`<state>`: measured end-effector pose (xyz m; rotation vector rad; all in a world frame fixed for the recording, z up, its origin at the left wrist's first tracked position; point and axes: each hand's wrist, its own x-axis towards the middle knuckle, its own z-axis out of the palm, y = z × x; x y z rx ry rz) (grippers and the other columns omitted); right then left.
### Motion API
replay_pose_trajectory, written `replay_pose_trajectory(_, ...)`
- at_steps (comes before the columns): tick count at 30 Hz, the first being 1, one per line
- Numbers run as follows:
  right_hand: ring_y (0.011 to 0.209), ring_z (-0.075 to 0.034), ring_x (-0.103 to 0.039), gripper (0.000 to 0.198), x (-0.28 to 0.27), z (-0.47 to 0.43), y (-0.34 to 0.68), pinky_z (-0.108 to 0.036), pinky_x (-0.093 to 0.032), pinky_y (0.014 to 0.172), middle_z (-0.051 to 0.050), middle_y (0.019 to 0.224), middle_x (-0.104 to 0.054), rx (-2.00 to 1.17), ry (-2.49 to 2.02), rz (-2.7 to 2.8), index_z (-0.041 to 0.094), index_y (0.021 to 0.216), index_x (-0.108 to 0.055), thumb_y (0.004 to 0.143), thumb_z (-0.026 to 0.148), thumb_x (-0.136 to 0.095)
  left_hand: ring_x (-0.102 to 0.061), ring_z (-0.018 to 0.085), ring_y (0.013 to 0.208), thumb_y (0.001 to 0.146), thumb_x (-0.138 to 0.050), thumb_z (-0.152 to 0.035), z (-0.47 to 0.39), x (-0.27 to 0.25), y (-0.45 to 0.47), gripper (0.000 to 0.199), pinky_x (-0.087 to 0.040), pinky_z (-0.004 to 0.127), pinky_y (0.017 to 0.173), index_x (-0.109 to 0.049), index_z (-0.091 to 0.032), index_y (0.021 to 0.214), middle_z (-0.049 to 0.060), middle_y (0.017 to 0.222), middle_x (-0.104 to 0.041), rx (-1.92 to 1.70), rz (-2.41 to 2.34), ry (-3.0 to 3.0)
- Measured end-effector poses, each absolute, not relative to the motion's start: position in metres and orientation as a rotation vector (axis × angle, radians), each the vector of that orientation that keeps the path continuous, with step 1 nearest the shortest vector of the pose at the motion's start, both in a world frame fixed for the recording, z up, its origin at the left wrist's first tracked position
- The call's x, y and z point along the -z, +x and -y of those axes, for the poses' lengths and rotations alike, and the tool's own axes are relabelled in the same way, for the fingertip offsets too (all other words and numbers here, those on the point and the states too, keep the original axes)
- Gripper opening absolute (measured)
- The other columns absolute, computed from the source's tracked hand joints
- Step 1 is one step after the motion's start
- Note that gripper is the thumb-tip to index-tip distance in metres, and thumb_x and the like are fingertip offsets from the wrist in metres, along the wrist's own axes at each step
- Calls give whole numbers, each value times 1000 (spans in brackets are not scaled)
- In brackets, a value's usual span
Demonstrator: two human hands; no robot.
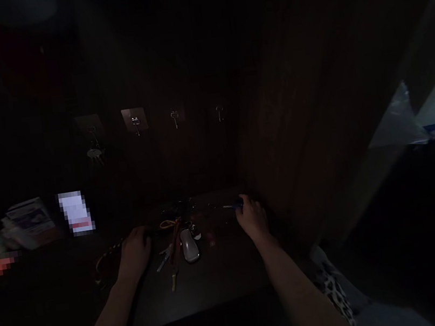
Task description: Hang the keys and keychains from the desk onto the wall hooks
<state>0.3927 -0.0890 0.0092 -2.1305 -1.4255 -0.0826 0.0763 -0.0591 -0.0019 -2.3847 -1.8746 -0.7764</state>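
Note:
My right hand (253,216) is at the right of the dark shelf, its fingers closed around a small blue-ended item with a thin metal shaft (230,206) that points left. My left hand (135,251) rests at the left, beside a braided strap (106,256); its fingertips are lost in shadow. Between both hands lies a bunch of keys (173,279) with a brown strap (175,243) and a shiny oval key fob (189,245). A yellow loop (168,224) and dark small items sit just behind them.
Several metal hooks (136,123) are fixed in a row on the dark back panel. Another key bunch (94,154) hangs from the leftmost. A bright blurred-out rectangle (75,212) and a small box (32,220) stand at left. A wooden side panel (300,145) rises at right.

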Motion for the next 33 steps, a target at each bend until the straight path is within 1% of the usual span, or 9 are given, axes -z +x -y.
replay_pose_trajectory(3, 99, -21, -50, 35, -7, 86, 390, -32, -34, 84, -7, 104, -63, 113, -1976, 1537, 20, 117, -51, 83, 15, -41, -57, 24, 101, 79, -36, -21, 57, 4, 76, 32, -44, 38, 89, -56, -15, 102, 11, 106, -60, 790, 1864, -2382)
replay_pose_trajectory(8, 101, -21, -49, 27, -3, 81, 382, -35, -34, 85, -5, 104, -64, 9, -1856, 1715, 23, 102, -59, 85, 16, -40, -57, 24, 99, 78, -36, -20, 57, 5, 76, 30, -45, 39, 88, -57, -16, 100, 10, 103, -61, 837, 1832, -2386)
replay_pose_trajectory(11, 108, -21, -47, 33, -1, 79, 379, -38, -33, 89, -4, 116, -61, -41, -1861, 1761, 26, 114, -55, 86, 18, -39, -57, 24, 99, 78, -37, -21, 56, 5, 76, 30, -45, 39, 88, -57, -16, 100, 10, 103, -60, 850, 1843, -2379)
replay_pose_trajectory(14, 120, -22, -39, 42, 1, 76, 378, -42, -30, 95, -2, 132, -51, -59, -1816, 1875, 28, 129, -43, 88, 23, -38, -58, 24, 98, 78, -37, -21, 56, 6, 75, 30, -45, 38, 88, -57, -16, 100, 10, 102, -60, 860, 1852, -2366)
replay_pose_trajectory(17, 125, -24, -34, 46, 2, 74, 375, -44, -27, 97, -3, 135, -48, -27, -1772, 1987, 27, 135, -36, 89, 24, -37, -58, 23, 98, 79, -36, -21, 55, 6, 75, 31, -45, 38, 88, -57, -16, 100, 10, 102, -61, 859, 1844, -2370)
replay_pose_trajectory(20, 124, -24, -36, 44, 1, 72, 373, -44, -27, 97, -3, 131, -52, 5, -1779, 2006, 25, 133, -40, 90, 23, -35, -57, 23, 100, 79, -36, -20, 56, 5, 75, 31, -45, 37, 88, -58, -16, 101, 10, 103, -60, 863, 1834, -2378)
replay_pose_trajectory(24, 117, -22, -42, 37, -1, 73, 373, -40, -28, 95, -5, 123, -59, 43, -1820, 1910, 23, 121, -53, 89, 19, -37, -58, 23, 98, 79, -36, -20, 57, 3, 76, 31, -45, 37, 89, -58, -14, 100, 11, 102, -61, 873, 1846, -2384)
replay_pose_trajectory(27, 110, -21, -47, 34, -2, 74, 376, -39, -31, 92, -6, 118, -61, 63, -1871, 1813, 23, 114, -57, 85, 14, -41, -58, 23, 97, 79, -36, -20, 58, 3, 76, 30, -46, 37, 87, -58, -15, 98, 11, 100, -61, 888, 1849, -2385)
replay_pose_trajectory(33, 102, -24, -50, 19, -2, 77, 379, -40, -35, 85, -8, 102, -64, 87, -2031, 1678, 23, 93, -65, 82, 27, -50, -58, 23, 97, 79, -36, -20, 58, 3, 76, 29, -46, 37, 87, -58, -17, 97, 10, 100, -61, 927, 1823, -2394)
